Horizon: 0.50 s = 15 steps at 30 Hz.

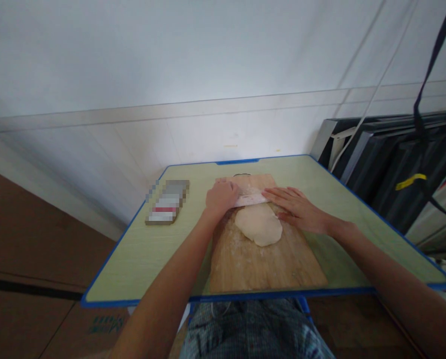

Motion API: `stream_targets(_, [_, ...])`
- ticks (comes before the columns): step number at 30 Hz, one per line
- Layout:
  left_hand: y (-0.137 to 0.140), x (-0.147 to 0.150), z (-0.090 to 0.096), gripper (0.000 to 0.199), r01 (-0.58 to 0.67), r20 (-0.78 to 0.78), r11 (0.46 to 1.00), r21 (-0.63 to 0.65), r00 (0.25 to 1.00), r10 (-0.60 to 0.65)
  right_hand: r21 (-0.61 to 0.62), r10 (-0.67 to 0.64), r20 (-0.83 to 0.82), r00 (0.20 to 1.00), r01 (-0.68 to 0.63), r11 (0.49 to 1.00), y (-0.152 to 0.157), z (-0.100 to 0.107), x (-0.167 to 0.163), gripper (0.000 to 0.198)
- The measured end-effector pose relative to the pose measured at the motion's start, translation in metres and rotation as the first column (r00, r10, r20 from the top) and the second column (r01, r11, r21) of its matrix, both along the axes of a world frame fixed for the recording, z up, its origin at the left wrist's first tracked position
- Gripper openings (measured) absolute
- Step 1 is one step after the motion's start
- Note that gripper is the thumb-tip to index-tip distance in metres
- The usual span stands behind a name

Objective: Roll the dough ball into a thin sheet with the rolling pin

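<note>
A flattened piece of pale dough (259, 227) lies on a floury wooden cutting board (260, 271). Across its far edge rests a white, flour-dusted rolling pin (250, 198). My left hand (223, 194) is curled over the pin's left end, its fingertips mostly hidden. On the right end, my right hand (296, 207) lies with fingers stretched out, the fingertips touching the pin. Its thumb is apart from the other fingers, close to the right edge of the dough.
The board stands on a light green table (133, 269) with a blue rim. To the left lies a pixelated flat object (167, 203). A white wall (200, 134) rises behind. Dark panels (402, 164) lean at the right, and a dark strap (430, 65) hangs there.
</note>
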<state>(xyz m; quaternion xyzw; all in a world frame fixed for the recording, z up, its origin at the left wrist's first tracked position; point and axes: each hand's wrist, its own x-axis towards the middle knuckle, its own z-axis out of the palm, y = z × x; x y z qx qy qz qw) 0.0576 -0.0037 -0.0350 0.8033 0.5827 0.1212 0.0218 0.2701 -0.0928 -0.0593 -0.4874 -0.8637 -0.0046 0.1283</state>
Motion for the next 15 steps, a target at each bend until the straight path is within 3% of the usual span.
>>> stream_targets(15, [0.0005, 0.0002, -0.0006, 0.045, -0.019, -0.008, 1.000, -0.011, 1.000, 0.018, 0.030, -0.006, -0.044, 0.999, 0.007, 1.000, 0.0036, 0.0039, 0.0019, 0.064])
